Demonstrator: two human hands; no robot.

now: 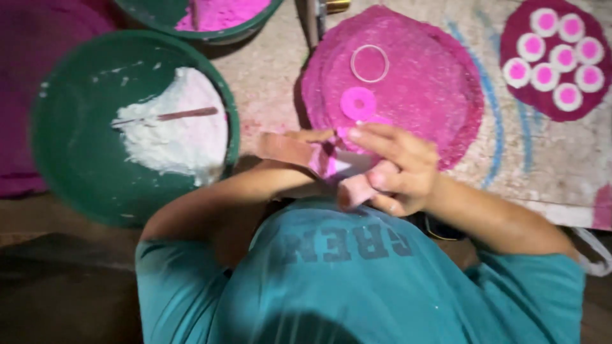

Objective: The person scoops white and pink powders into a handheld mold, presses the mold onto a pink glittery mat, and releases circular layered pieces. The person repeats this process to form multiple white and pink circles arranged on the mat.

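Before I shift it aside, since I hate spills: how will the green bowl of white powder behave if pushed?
The green bowl would probably slide rather than tip, being wide and shallow. The white powder, heaped to one side, could shift or puff out. The stick lying on it may roll off.

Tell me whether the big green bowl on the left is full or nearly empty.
Partly filled. The green bowl holds a heap of white powder on its right side only, with a thin stick lying in it; the rest shows bare green.
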